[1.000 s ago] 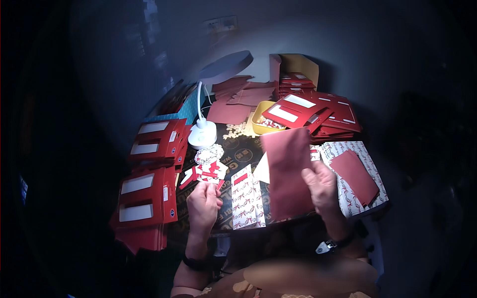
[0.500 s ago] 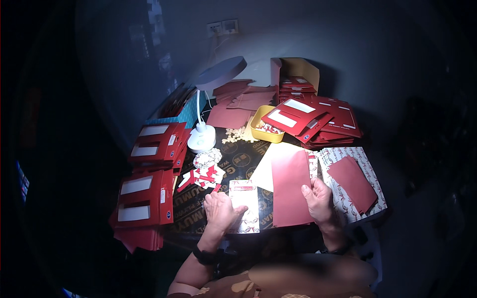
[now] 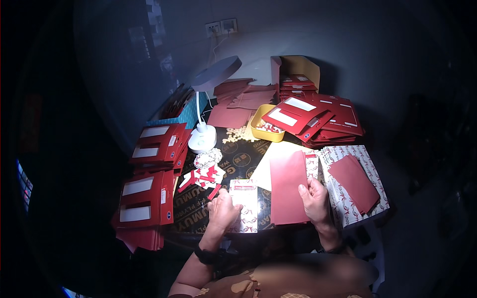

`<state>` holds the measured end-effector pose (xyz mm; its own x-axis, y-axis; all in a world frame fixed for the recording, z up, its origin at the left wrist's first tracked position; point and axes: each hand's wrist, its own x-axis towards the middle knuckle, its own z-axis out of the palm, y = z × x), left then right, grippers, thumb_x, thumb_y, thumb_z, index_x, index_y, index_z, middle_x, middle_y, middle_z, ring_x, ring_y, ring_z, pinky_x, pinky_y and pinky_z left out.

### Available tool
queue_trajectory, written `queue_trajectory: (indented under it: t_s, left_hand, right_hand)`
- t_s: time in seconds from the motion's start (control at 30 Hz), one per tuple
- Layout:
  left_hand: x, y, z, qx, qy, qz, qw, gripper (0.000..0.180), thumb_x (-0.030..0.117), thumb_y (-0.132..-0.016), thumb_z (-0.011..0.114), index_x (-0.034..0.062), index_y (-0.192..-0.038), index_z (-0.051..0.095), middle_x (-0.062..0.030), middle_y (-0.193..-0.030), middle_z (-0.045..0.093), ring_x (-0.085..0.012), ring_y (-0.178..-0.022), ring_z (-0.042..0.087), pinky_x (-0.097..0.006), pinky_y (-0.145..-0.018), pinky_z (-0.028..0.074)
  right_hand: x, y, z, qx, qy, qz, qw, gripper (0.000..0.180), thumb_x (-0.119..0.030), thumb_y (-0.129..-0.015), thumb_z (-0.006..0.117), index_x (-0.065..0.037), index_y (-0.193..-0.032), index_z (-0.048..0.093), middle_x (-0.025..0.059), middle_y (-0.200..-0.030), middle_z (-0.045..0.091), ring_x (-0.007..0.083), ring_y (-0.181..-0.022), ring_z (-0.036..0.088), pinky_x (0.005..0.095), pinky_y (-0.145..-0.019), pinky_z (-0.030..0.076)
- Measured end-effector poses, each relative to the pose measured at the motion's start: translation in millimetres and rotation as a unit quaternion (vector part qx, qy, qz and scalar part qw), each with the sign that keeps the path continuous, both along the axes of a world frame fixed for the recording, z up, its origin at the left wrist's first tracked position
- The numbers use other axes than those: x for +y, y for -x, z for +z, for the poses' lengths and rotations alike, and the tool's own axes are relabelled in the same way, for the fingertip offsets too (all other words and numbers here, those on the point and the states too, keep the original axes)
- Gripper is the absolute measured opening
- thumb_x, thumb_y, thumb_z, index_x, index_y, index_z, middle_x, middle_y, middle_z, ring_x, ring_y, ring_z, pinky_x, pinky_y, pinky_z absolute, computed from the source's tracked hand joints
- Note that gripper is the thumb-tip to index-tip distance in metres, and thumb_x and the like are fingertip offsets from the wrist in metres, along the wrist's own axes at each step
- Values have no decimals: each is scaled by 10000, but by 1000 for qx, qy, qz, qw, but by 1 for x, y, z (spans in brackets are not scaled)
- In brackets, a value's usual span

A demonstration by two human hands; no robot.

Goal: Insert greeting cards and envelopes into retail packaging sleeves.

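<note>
Both forearms enter from the desk's near edge. Left hand [image 3: 223,211] palm down, fingers flat. Right hand [image 3: 314,197] upright, fingers curled in a pinch.

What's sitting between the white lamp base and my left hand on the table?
In the head view, between the lamp base and your left hand lies a small heap of red-and-white cut-out pieces on the dark table.

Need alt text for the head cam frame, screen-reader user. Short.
Seen from above, a person's right hand holds a flat dark red card sleeve on a dark work table, while the left hand rests on a patterned white-and-red card. Around them are stacks of red window envelopes, a white desk lamp and a yellow tray.
</note>
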<state>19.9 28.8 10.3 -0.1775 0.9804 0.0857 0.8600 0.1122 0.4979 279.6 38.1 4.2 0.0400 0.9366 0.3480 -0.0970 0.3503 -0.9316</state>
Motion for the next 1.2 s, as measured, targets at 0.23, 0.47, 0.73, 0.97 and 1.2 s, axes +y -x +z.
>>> queue_trajectory:
  t_s: [0.23,0.47,0.73,0.97,1.2]
  left_hand:
    - [-5,5,9,107,19,-18,994,510,352,-730,795,-57,-998,651,-212,-965,689,-397,-920,661,-473,-863,481]
    - [-20,4,5,73,28,-59,995,522,462,-737,739,-33,-879,650,-247,-916,679,-396,-927,651,-472,-840,461]
    - [-52,-2,1,78,-10,-61,995,486,462,-778,687,-21,-797,632,-227,-761,675,-365,-764,684,-451,-733,462]
    - [-80,-11,10,48,-33,-44,997,460,443,-795,679,-15,-812,636,-234,-733,666,-392,-753,684,-464,-697,524]
    - [-95,-4,12,-77,-9,-26,997,445,367,-804,746,-40,-937,623,-199,-833,695,-279,-744,692,-378,-695,527]
  right_hand:
    - [-18,12,23,89,153,182,967,159,-67,-990,478,43,-1080,550,66,-920,646,72,-773,596,233,-691,499]
    - [-42,21,3,-124,201,297,925,247,-153,-964,502,40,-1069,614,79,-911,672,104,-852,608,293,-765,499]
    - [-69,23,-7,-132,233,342,901,264,-134,-952,540,38,-1124,643,66,-960,695,95,-855,626,275,-783,513]
    - [-87,32,-39,53,240,343,907,269,-79,-971,543,62,-1189,614,74,-1068,679,96,-933,626,253,-833,513]
    - [-94,30,-31,-20,117,339,933,296,-45,-977,534,51,-1252,587,63,-1127,669,95,-1010,606,250,-890,492]
